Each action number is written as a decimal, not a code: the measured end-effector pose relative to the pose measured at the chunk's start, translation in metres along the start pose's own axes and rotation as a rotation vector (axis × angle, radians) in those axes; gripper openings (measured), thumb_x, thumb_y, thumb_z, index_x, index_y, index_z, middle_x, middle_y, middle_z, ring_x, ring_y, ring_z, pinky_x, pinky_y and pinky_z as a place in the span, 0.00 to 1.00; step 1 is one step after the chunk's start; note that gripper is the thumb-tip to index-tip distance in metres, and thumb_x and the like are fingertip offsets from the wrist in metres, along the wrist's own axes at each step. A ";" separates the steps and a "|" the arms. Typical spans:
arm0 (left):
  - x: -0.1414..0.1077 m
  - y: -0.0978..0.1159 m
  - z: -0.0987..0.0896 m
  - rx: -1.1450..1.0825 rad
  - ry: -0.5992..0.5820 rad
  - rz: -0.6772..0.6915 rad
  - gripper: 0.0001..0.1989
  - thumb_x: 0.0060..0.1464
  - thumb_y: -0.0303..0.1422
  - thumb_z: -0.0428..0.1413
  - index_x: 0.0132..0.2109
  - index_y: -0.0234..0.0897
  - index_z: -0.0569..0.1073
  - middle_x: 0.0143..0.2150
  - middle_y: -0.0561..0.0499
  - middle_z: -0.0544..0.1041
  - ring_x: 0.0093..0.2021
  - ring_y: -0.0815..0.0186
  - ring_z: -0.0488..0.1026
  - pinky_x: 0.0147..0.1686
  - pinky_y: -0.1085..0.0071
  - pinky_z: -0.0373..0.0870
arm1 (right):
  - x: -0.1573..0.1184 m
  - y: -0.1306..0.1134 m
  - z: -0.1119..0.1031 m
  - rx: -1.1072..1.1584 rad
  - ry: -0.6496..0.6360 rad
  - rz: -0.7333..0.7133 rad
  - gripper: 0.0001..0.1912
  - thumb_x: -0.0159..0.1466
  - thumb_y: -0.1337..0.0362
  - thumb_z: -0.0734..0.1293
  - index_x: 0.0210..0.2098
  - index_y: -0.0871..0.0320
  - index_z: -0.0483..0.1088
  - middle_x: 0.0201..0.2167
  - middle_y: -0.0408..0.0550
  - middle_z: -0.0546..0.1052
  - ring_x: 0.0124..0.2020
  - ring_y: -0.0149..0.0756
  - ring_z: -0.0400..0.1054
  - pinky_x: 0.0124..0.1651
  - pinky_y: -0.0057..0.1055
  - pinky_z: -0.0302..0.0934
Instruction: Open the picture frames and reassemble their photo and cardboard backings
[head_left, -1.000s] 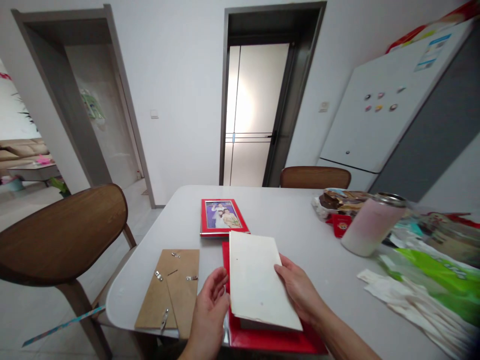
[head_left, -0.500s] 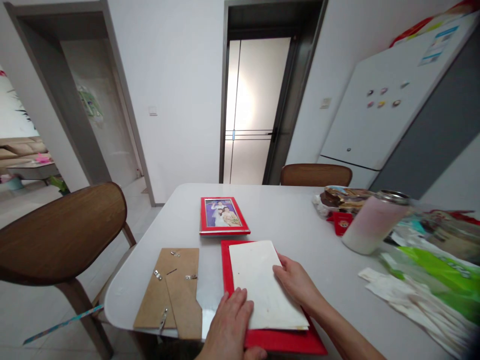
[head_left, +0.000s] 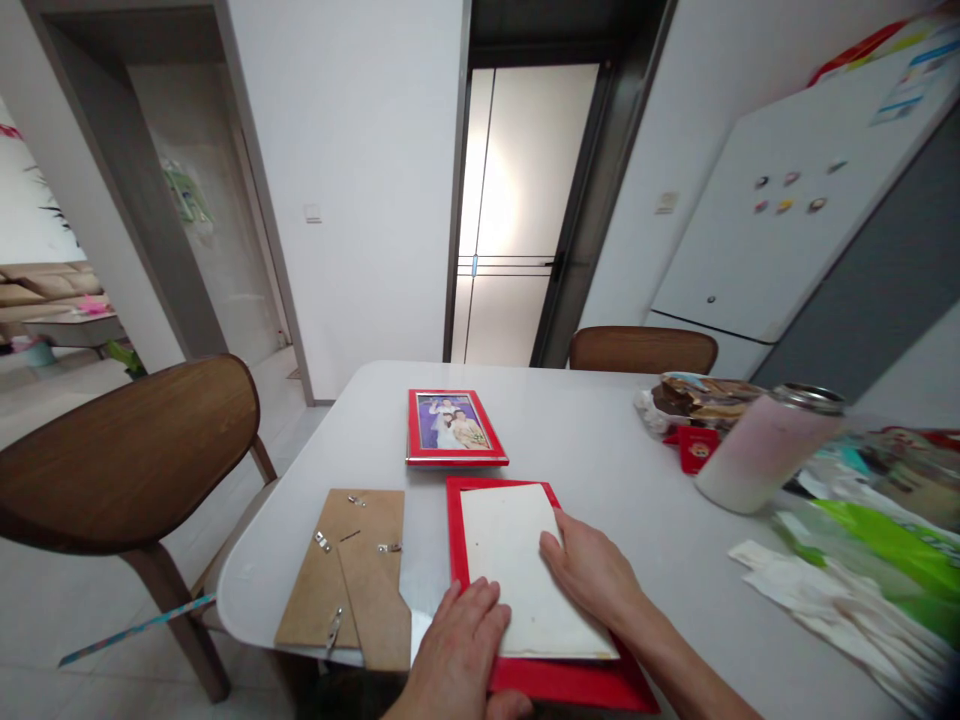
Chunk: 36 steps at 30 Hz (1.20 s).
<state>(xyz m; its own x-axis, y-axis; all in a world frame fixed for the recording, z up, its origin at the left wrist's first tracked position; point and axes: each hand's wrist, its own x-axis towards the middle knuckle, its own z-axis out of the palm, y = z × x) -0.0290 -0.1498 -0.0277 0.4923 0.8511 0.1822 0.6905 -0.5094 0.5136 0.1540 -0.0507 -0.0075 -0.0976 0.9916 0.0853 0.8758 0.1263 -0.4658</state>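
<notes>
A white sheet or card lies on a red frame at the table's front edge. My left hand rests over the lower left side, fingers on the sheet and the thumb near the frame's bottom edge. On the right, my right hand lies along the sheet's right edge, its thumb on top and its other fingers at the side, partly hidden. Left of them is a brown backing board with metal clips and a stand flap. Behind stands or lies a red-framed photo, picture side up.
On the right of the white table are a pink and white bottle, a red packet, white gloves and a green plastic bag. Wooden chairs stand at the left and behind the table.
The view has shifted slightly. The sheet sits more squarely within the red frame's upper part, and my right hand has moved slightly left against it. My left hand stays nearly in place.
</notes>
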 end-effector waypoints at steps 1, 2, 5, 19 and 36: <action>0.001 0.002 -0.002 0.010 -0.018 -0.012 0.29 0.43 0.36 0.56 0.54 0.33 0.60 0.56 0.36 0.59 0.56 0.52 0.54 0.53 0.51 0.51 | -0.001 -0.001 0.002 -0.097 0.010 0.009 0.17 0.56 0.61 0.53 0.37 0.63 0.66 0.32 0.57 0.72 0.33 0.44 0.66 0.34 0.36 0.55; 0.002 0.004 -0.004 0.019 -0.033 -0.025 0.29 0.43 0.35 0.56 0.53 0.32 0.61 0.56 0.36 0.60 0.56 0.52 0.54 0.53 0.51 0.51 | -0.002 -0.002 0.004 -0.195 0.018 0.012 0.17 0.56 0.60 0.54 0.37 0.62 0.66 0.32 0.57 0.71 0.32 0.44 0.66 0.32 0.35 0.55; 0.004 0.009 -0.008 0.033 -0.047 -0.066 0.28 0.43 0.36 0.56 0.52 0.30 0.63 0.55 0.37 0.61 0.56 0.51 0.55 0.53 0.51 0.51 | -0.004 -0.004 0.009 -0.375 0.039 -0.009 0.17 0.56 0.58 0.55 0.40 0.61 0.64 0.34 0.54 0.69 0.33 0.42 0.65 0.30 0.33 0.54; -0.101 -0.087 -0.071 0.445 0.079 -0.404 0.35 0.36 0.27 0.59 0.55 0.37 0.59 0.58 0.39 0.56 0.57 0.51 0.53 0.53 0.54 0.54 | -0.053 -0.125 0.051 0.086 -0.141 -0.520 0.23 0.51 0.54 0.62 0.46 0.55 0.63 0.40 0.51 0.67 0.42 0.43 0.58 0.45 0.39 0.52; -0.005 -0.002 -0.033 0.125 0.092 -0.133 0.28 0.41 0.30 0.58 0.51 0.29 0.64 0.56 0.36 0.60 0.55 0.54 0.57 0.52 0.60 0.58 | -0.062 -0.022 -0.010 0.281 -0.102 -0.349 0.22 0.47 0.68 0.60 0.43 0.57 0.65 0.45 0.52 0.63 0.47 0.40 0.58 0.50 0.38 0.54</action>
<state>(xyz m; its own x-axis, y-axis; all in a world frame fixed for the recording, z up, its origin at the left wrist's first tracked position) -0.0503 -0.1493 -0.0021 0.3455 0.9172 0.1986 0.8093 -0.3983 0.4317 0.1457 -0.1148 0.0062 -0.4225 0.8842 0.1991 0.6217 0.4426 -0.6462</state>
